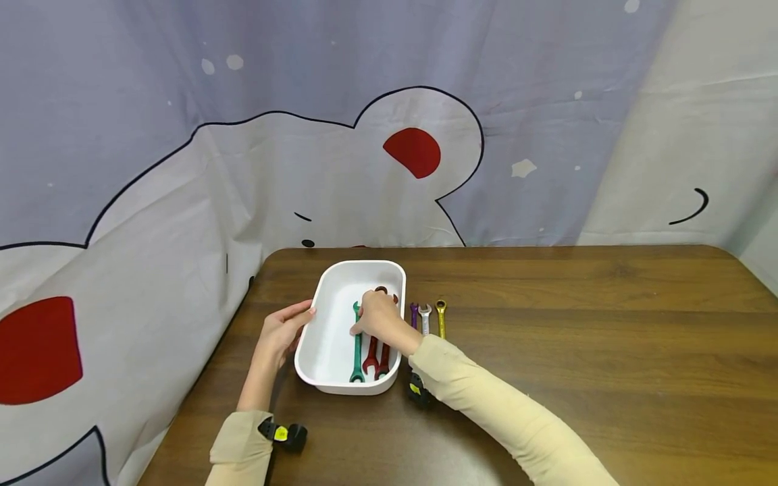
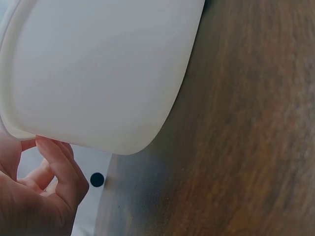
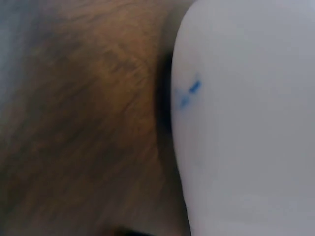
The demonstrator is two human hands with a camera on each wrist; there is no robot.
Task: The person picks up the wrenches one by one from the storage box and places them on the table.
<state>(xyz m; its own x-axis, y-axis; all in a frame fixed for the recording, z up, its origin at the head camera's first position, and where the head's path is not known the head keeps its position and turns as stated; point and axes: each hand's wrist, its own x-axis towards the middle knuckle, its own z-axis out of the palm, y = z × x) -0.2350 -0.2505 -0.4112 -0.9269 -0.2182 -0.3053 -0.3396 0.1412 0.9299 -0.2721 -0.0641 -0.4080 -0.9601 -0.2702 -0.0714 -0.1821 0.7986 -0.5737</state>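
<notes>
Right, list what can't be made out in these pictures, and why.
Head view: whether the right hand grips the green wrench or a red wrench; the hand itself covers its hold.
Head view: the near ends of the purple wrench, silver wrench and yellow wrench, behind the right arm.
Left wrist view: the contents of the white bin, behind its outer side.
Right wrist view: the blue mark, too blurred to read.

Place — indoor tabletop station, room type unclear; shown by — cartoon-printed curtain (image 1: 547, 115); wood-grain table (image 1: 583, 337)
</notes>
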